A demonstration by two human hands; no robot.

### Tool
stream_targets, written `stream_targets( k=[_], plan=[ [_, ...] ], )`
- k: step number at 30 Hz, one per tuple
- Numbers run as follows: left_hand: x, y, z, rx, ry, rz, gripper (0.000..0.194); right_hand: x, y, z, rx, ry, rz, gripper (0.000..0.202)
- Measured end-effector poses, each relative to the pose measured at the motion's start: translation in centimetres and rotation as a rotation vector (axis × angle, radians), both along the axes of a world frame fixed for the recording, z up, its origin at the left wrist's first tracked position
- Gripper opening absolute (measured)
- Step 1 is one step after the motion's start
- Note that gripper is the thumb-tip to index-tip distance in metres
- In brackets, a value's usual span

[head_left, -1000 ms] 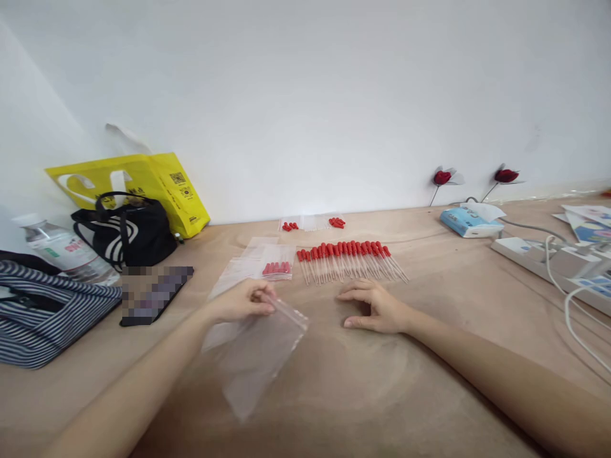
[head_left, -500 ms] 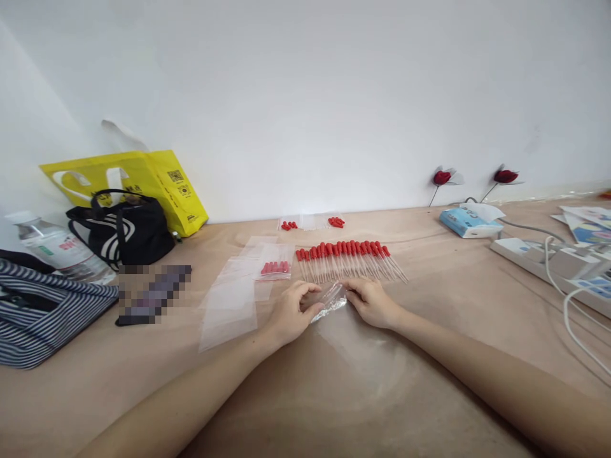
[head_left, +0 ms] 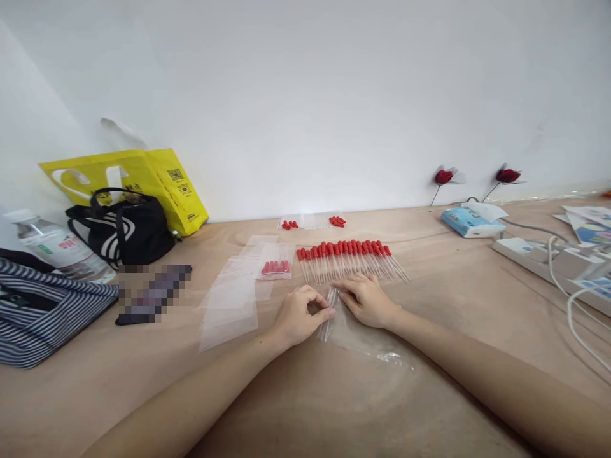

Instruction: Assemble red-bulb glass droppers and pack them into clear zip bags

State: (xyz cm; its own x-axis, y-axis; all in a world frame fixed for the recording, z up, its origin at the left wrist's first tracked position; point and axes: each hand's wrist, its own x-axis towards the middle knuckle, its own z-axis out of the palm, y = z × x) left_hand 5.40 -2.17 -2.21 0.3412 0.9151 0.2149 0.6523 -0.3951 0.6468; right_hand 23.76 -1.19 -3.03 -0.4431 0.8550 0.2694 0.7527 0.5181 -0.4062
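Between my hands a clear plastic zip bag (head_left: 356,337) lies on the table, its zip end toward the left. My left hand (head_left: 303,315) pinches the zip edge between thumb and fingers. At the upper corner of the same edge, my right hand (head_left: 367,300) has its fingers closed on the plastic. Just beyond my hands is a row of glass droppers (head_left: 344,257) with red rubber bulbs. Left of them a small zip bag with several red bulbs (head_left: 275,267) rests on a fan of flat clear bags (head_left: 229,312).
Two small groups of red bulbs (head_left: 337,221) lie on bags by the wall. On the left are a yellow bag (head_left: 186,197), a black bag (head_left: 124,232), a bottle (head_left: 57,245) and a striped pouch (head_left: 52,321). Tissues (head_left: 470,222) and a power strip (head_left: 539,261) are on the right.
The clear bag has turned and spread out toward the right, its zip edge now running up and down between my hands. My left hand has shifted slightly right.
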Motion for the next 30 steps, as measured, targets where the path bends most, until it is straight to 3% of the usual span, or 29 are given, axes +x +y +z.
stream_targets(
  k=[6,11,15,20,24,30],
  plan=[
    [0.1,0.0,-0.1,0.032,0.029,0.041,0.017,0.1,-0.5,0.7,0.082,0.044,0.008,0.027],
    [-0.2,0.2,0.0,-0.010,-0.195,0.039,0.022,0.2,-1.8,1.1,0.116,0.026,0.121,0.073],
    [-0.4,-0.3,0.6,-0.229,-0.353,0.014,0.026,0.3,-2.0,0.3,0.032,0.035,0.115,0.076],
    [-0.6,-0.9,1.5,-0.529,-0.345,0.043,0.027,0.7,-1.4,-0.2,0.032,0.054,0.126,0.075],
    [-0.8,-0.9,2.1,-0.652,-0.392,0.020,0.030,0.8,-1.3,0.0,0.054,0.038,0.132,0.084],
    [-0.9,-0.7,1.7,-0.736,-0.364,-0.106,0.042,0.4,-1.5,0.7,0.075,0.026,0.135,0.087]
  ],
)
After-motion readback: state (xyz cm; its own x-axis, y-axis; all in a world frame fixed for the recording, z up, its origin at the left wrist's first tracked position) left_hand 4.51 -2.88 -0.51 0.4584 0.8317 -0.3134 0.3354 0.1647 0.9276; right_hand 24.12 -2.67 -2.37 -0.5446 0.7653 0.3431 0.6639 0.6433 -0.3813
